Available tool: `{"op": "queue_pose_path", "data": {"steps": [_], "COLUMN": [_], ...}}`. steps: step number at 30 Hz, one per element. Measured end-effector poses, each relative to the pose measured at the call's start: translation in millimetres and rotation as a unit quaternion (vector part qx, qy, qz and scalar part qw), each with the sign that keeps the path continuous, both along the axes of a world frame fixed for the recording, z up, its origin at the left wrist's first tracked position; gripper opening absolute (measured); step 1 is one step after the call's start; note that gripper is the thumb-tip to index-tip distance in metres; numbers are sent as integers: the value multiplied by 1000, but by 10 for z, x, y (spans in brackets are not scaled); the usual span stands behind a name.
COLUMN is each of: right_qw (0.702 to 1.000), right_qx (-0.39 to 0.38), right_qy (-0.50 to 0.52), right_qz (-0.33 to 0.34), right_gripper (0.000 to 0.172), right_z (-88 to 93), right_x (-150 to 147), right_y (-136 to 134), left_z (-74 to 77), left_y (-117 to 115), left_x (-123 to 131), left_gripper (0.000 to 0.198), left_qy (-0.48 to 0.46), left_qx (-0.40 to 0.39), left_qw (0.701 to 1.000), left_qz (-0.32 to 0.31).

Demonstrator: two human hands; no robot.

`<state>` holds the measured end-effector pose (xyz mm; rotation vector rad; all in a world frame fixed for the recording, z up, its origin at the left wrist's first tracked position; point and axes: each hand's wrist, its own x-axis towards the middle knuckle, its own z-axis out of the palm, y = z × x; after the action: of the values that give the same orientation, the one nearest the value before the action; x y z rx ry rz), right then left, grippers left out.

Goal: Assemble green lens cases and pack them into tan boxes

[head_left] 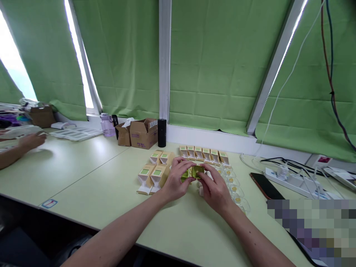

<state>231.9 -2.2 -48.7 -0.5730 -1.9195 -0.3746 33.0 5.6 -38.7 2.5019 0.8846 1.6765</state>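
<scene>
A small translucent green plastic case (198,171) is held up in front of me, with what looks like an opened lid. My left hand (177,180) pinches its left half, fingers closed. On the other half, my right hand (218,188) grips with thumb and fingers. What lies inside the case is too small to make out. Left of my hands stand several open cardboard boxes (157,178) with green labels. A row of similar boxes (206,155) runs behind. Beside my right hand lie clear plastic pieces (234,181) with yellow centres, partly hidden by it.
A black bottle (161,132), cardboard cartons (143,134) and a purple water jug (107,125) stand along the back. To the right are a phone (267,185) and a power strip (294,182) with cables. A co-worker's hand (32,141) is at far left, near white trays (76,133).
</scene>
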Motion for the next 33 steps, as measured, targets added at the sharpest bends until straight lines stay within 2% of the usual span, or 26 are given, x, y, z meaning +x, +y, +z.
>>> {"op": "queue_pose_path", "data": {"steps": [13,24,30,33], "right_qw": [1000,1000,1000,999], "right_qx": [-6,-4,-17,-32], "right_qy": [-16,-22,-4,15], "right_qz": [-5,4,10,10], "right_gripper": [36,50,43,45], "right_z": [1,-2,-4,-14], "right_x": [-9,-8,2,8], "right_y": [11,15,21,3], "left_z": [0,-7,3,4], "left_y": [10,24,19,20], "left_x": [-9,3,-2,2], "left_gripper": [35,37,37,37], "left_qy": [0,-8,-7,-10], "left_qx": [12,39,35,28], "left_qw": [1000,999,999,999], "left_qz": [-4,-4,-10,-11]}}
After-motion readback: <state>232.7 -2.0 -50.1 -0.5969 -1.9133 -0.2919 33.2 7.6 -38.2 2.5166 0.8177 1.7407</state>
